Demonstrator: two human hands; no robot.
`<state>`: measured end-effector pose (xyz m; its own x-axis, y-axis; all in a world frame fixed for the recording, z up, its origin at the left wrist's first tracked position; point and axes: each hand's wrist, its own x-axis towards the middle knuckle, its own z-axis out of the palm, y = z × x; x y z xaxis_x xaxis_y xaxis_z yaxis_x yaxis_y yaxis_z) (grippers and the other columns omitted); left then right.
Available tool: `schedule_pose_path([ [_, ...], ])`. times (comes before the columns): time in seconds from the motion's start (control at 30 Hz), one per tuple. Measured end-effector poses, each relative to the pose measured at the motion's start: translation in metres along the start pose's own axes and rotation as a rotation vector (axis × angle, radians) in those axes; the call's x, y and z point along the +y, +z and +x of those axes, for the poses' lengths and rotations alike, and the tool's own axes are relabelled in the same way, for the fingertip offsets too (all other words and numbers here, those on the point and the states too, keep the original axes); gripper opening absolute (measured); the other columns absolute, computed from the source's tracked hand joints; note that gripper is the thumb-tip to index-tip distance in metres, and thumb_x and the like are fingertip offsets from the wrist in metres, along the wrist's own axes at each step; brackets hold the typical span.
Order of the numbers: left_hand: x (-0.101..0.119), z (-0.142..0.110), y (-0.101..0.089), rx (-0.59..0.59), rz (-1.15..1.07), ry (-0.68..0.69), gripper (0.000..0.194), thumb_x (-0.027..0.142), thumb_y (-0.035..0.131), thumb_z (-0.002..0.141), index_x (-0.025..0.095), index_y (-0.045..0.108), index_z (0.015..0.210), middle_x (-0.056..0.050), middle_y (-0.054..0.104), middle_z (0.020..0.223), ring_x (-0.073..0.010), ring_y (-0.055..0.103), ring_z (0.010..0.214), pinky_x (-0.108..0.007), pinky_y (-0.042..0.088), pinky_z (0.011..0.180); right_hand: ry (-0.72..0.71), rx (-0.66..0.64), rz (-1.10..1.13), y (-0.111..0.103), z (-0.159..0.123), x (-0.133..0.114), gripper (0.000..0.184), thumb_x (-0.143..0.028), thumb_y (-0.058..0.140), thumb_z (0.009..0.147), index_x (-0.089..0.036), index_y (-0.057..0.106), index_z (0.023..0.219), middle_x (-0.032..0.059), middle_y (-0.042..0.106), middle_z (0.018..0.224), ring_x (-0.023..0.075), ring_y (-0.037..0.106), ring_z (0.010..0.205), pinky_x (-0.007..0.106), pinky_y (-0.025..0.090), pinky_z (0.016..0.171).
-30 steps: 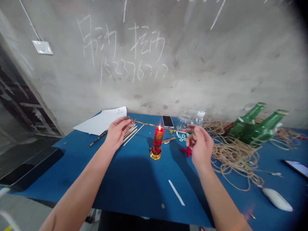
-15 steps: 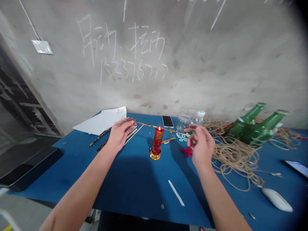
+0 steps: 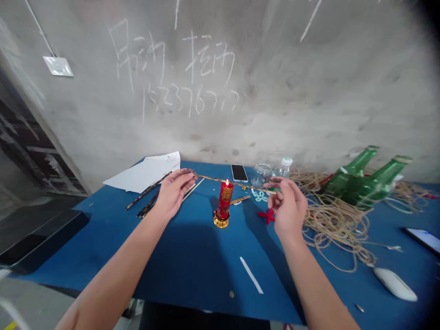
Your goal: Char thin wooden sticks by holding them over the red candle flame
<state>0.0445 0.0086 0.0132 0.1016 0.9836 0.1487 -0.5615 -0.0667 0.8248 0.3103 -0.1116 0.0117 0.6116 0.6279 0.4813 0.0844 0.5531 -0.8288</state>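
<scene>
A thin, scorched wooden stick (image 3: 210,178) stretches between my hands, its middle over the flame of a lit red candle (image 3: 225,201). The candle stands upright in a gold flower-shaped base (image 3: 221,222). My left hand (image 3: 175,190) is closed, pinching the stick's left end between thumb and fingers. My right hand (image 3: 288,201) is closed around the other end, which passes by its thumb and fingertips. Behind my left hand lie darkened sticks (image 3: 146,191) and pale sticks (image 3: 194,189). Near my right hand is a red flower-shaped piece (image 3: 266,216).
White papers (image 3: 144,172) and a phone (image 3: 239,173) lie at the back of the blue table (image 3: 185,261). Clear jars (image 3: 263,174) stand behind my right hand. Tangled twine (image 3: 337,224) and green bottles (image 3: 364,178) occupy the right side. A black box (image 3: 44,238) sits at the left edge.
The stick has shifted to the right over the flame with both hands. My left hand moved rightward and now covers more of the pale sticks, uncovering dark ones; the candle stays put.
</scene>
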Motion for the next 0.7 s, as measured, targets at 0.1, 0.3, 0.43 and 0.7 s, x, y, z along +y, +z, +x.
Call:
schedule_pose_path([
  [0.1,0.0001,-0.0003,0.0005,0.000,0.003,0.001,0.029,0.014,0.091,0.066,0.013,0.077,0.091,-0.006,0.079,0.091,-0.0142,0.077,0.082,-0.022,0.063,0.083,0.001,0.006,0.008,-0.0008,0.0011,0.0012,0.031,-0.050,0.068,0.094,-0.020,0.073,0.096,0.0046,0.074,0.087,0.0064,0.049,0.043,0.023,0.035,0.039],
  [0.3,-0.0019,0.0012,-0.0016,-0.015,0.009,0.016,0.031,0.013,0.092,0.066,0.013,0.077,0.093,-0.007,0.080,0.095,-0.0147,0.077,0.083,-0.025,0.063,0.086,0.000,0.008,0.018,-0.0010,0.0020,0.0018,0.029,-0.049,0.069,0.093,-0.021,0.074,0.096,0.0045,0.074,0.086,0.0059,0.050,0.042,0.022,0.034,0.039],
  [0.43,-0.0032,0.0021,-0.0025,-0.029,0.005,0.021,0.032,0.013,0.092,0.066,0.013,0.077,0.095,-0.008,0.080,0.097,-0.0147,0.077,0.084,-0.024,0.063,0.087,-0.002,0.007,0.014,-0.0012,0.0023,0.0014,0.030,-0.050,0.068,0.093,-0.020,0.074,0.097,0.0045,0.074,0.086,0.0061,0.050,0.043,0.022,0.035,0.039],
  [0.7,-0.0037,0.0006,-0.0012,-0.044,0.012,0.031,0.031,0.014,0.093,0.066,0.014,0.077,0.093,-0.007,0.080,0.097,-0.0145,0.077,0.084,-0.026,0.063,0.088,-0.010,0.010,0.020,-0.0007,0.0016,0.0005,0.029,-0.047,0.067,0.095,-0.019,0.073,0.097,0.0050,0.074,0.086,0.0061,0.049,0.042,0.022,0.034,0.040],
])
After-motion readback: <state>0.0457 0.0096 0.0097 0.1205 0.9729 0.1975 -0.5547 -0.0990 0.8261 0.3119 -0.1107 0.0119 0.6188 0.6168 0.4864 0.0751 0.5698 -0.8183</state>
